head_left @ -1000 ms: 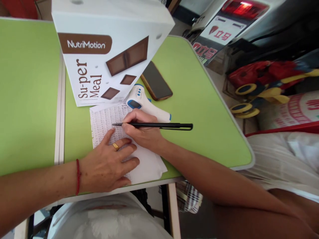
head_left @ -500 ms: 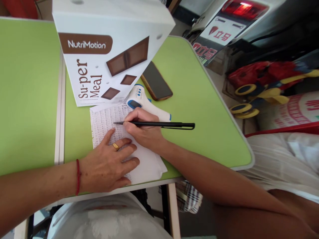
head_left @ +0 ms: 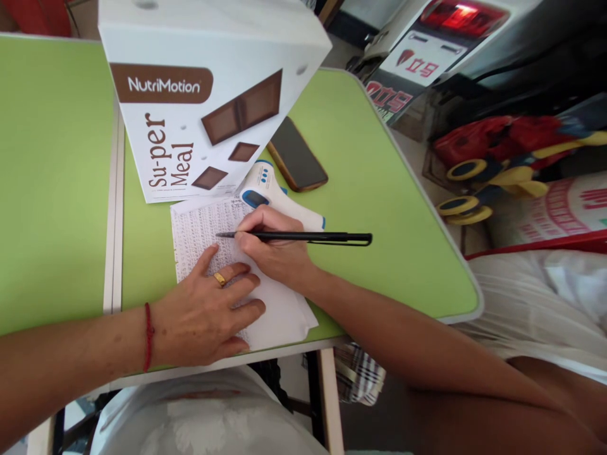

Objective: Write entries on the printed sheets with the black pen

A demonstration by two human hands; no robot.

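Note:
A black pen (head_left: 327, 237) is pinched in my right hand (head_left: 275, 243), its tip at the handwritten lines on a white sheet of paper (head_left: 279, 316). My left hand (head_left: 208, 309) lies on the sheet with its fingers spread, covering part of the writing. It wears a gold ring, and a red cord circles the wrist. Just beyond my right hand lies a white and blue handheld thermometer (head_left: 284, 201), partly hidden by my fingers. The near face of a white NutriMotion box (head_left: 165, 139) stands at the sheet's far edge.
A dark smartphone (head_left: 298, 155) rests on the green folding table (head_left: 393, 240), right of the box. A seam strip (head_left: 114, 227) crosses the tabletop at left. Beyond the right edge are a vehicle's red tail light (head_left: 467, 16) and yellow-handled items (head_left: 502, 183).
Almost nothing differs. The pen's back end has shifted very slightly; both hands and the paper stay where they were.

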